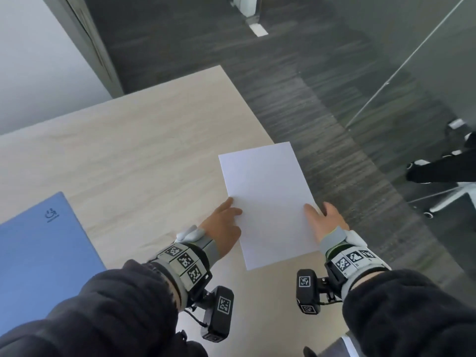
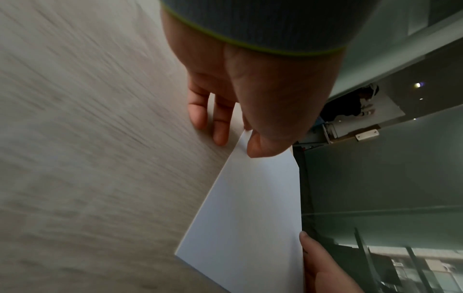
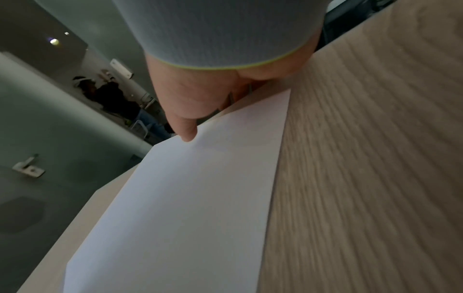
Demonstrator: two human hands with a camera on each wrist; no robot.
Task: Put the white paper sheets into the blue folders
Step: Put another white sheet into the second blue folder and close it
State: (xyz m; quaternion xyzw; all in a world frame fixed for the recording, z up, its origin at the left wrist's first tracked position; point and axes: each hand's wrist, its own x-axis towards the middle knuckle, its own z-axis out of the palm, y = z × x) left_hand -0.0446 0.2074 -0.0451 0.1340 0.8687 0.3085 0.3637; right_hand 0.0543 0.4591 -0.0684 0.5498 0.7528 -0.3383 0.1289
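Note:
A white paper sheet (image 1: 268,202) hangs partly over the right edge of the light wooden table (image 1: 128,150). My left hand (image 1: 228,220) holds its left edge, thumb on top and fingers reaching beside and under it. My right hand (image 1: 324,220) pinches the right edge, thumb on top and fingers beneath. The left wrist view shows the left hand (image 2: 238,142) with its thumb on the paper sheet (image 2: 250,218). In the right wrist view my right hand (image 3: 185,128) has its thumb pressed on the paper sheet (image 3: 188,198). A closed blue folder (image 1: 38,253) lies at the table's left.
Dark carpet (image 1: 309,99) lies beyond the table's right and far edges. A glass partition (image 1: 412,73) stands to the right, with a rolling chair base (image 1: 443,197) and a person's dark legs behind it. A white wall is at far left.

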